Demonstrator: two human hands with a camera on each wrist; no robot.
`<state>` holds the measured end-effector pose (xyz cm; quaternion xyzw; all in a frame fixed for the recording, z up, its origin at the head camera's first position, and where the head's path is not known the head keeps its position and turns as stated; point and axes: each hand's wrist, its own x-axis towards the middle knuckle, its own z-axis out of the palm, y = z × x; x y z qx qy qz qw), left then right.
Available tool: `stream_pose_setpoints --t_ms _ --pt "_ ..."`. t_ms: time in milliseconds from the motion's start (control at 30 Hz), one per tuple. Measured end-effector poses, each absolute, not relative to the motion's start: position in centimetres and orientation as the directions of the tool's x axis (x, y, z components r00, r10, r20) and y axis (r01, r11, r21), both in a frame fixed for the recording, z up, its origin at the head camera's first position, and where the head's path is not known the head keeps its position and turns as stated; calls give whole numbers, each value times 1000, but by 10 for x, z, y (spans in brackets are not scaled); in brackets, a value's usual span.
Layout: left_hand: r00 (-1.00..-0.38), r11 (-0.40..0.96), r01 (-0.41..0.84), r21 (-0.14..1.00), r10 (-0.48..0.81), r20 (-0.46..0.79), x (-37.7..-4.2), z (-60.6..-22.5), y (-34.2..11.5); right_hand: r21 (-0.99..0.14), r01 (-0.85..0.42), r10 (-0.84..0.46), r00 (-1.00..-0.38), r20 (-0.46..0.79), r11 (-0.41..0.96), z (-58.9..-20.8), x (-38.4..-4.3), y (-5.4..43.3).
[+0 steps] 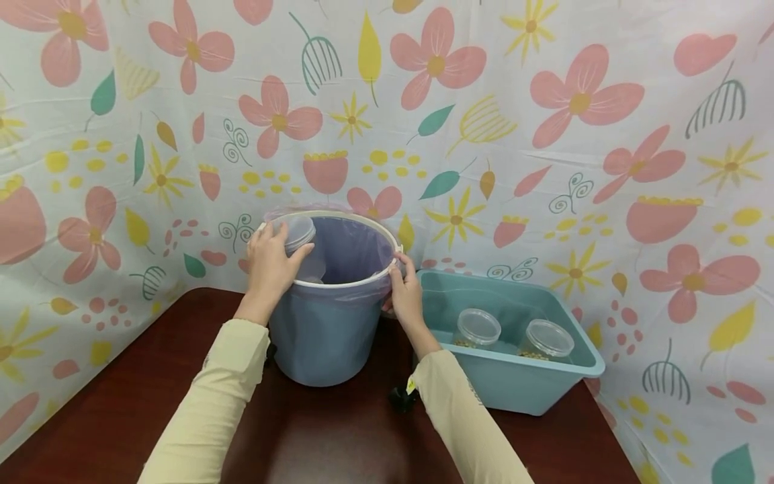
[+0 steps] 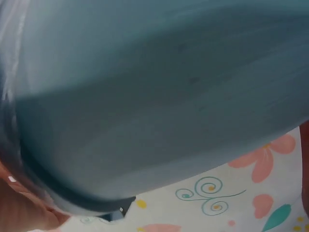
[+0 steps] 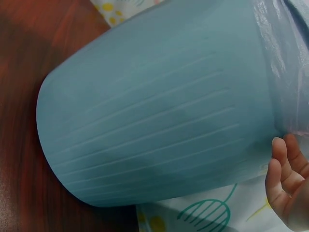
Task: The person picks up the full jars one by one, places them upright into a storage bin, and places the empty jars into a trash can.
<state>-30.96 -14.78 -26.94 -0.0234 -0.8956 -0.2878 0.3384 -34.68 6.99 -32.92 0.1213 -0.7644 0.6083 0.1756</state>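
Observation:
At the mouth of a blue-grey bin [image 1: 323, 336], my left hand [image 1: 270, 259] holds a clear plastic jar [image 1: 300, 230] near its round lid. The thumb lies across the front of the lid, and the fingers are on its left side. Most of the jar's body is inside the bin and hard to make out. My right hand [image 1: 406, 289] pinches the bin's white rim [image 1: 396, 259] on the right, where a thin purple bag [image 1: 357, 245] lines the bin. In the right wrist view its curled fingers [image 3: 275, 176] are beside the bag's edge.
To the right is a teal basin [image 1: 484, 380] with two lidded clear jars [image 1: 478, 327] holding small yellowish pieces. A small black object [image 1: 402, 398] lies between bin and basin. Everything stands on a dark reddish table [image 1: 326, 444], with a floral-patterned cloth [image 1: 363, 121] behind.

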Motion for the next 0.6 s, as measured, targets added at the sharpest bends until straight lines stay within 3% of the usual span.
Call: stream_pose_setpoints --t_ms 100,200,467,600 --pt "-719 824 324 464 -104 687 -316 -268 -144 -885 -401 15 -909 416 235 -330 -347 69" --pt "-718 834 346 430 -59 693 -323 -264 -139 -890 -397 16 -912 411 225 -330 -348 69" --pt "-902 844 278 459 65 426 -332 -257 -140 -899 -387 33 -915 402 204 -330 -349 68" --pt "-932 796 275 539 82 353 -332 -257 -141 -899 -391 28 -914 404 199 -331 -348 67"
